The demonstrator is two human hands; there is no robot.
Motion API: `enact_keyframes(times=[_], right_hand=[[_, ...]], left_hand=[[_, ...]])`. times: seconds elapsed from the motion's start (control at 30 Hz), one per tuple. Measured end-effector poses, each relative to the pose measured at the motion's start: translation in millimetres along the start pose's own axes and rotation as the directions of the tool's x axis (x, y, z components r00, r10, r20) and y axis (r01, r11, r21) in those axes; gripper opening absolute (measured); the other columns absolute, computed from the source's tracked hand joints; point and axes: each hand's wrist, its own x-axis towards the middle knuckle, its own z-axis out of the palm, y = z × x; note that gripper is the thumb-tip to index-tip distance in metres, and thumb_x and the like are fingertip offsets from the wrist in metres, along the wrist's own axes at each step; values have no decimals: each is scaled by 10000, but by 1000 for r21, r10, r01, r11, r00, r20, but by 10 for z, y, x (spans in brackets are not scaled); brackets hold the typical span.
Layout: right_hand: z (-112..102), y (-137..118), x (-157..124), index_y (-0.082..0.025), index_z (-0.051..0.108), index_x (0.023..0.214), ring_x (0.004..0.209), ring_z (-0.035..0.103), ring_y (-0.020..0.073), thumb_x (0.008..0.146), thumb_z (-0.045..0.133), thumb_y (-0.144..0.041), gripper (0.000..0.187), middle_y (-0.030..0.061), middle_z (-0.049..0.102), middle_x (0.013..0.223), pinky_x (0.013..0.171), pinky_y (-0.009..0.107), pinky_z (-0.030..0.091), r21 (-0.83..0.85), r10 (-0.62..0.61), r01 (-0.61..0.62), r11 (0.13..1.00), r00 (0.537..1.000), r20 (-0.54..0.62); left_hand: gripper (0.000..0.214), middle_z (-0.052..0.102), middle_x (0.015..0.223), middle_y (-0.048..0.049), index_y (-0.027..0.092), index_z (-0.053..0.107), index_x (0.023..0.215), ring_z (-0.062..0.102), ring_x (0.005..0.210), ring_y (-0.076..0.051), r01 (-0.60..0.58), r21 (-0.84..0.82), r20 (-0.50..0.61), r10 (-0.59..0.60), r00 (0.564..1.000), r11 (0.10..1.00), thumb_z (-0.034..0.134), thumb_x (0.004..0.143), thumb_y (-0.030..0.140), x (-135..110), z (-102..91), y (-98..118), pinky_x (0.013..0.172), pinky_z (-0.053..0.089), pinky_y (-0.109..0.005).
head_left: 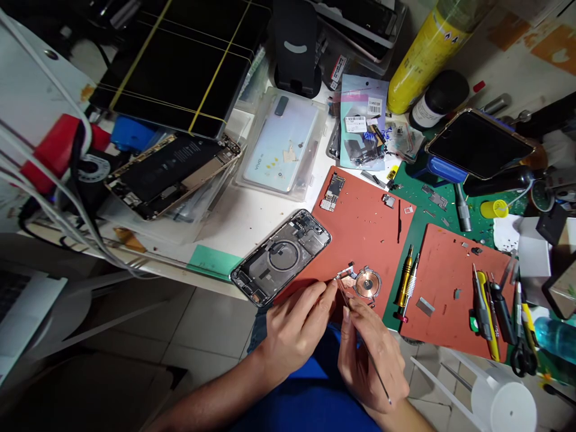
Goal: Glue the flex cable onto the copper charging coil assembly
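My left hand (294,327) rests at the front edge of a red mat (364,228), fingers pinched at a small flex part beside a round copper coil (368,282). My right hand (371,354) is closed on thin tweezers (360,336), whose tips touch the same part by the coil. An opened phone back housing (281,257) with a ring coil inside lies just left of my left hand. A small logic board (332,192) sits at the mat's far corner.
Screwdrivers (407,279) lie between two red mats; more tools (492,309) and scissors sit on the right. A dismantled phone (168,174), a cased white phone (281,144), a yellow can (427,57) and a dark phone (479,144) on a holder stand behind.
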Motion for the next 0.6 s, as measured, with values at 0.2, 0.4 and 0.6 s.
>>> enact_keyframes(times=[0.2,0.4,0.6], right_hand=[[-58,-41,48,-94,665,1394,1072,814,256,803,817,44,626,138,798,1259,913,359,711,25,10,-9,1000,999,-40],[-163,-83,153,-124,729,1265,971,811,207,799,790,92,518,92,817,1125,866,324,686,103,173,-161,982,977,-124],[-444,-20,226,-164,753,1064,932,791,224,898,739,-37,210,56,764,989,842,378,660,440,548,-443,781,824,-144]], left_hand=[[354,810,1065,-65,107,709,1305,783,877,-161,5,-15,-14,-5,1000,1000,705,957,44,35,0,3,859,574,-302],[317,803,1030,-50,125,710,1248,782,892,-147,53,-10,-54,-53,997,999,756,939,70,78,-9,39,878,577,-276],[190,763,960,-23,178,691,1111,767,831,-132,152,-26,-61,-154,986,988,777,947,134,109,3,93,753,546,-251]])
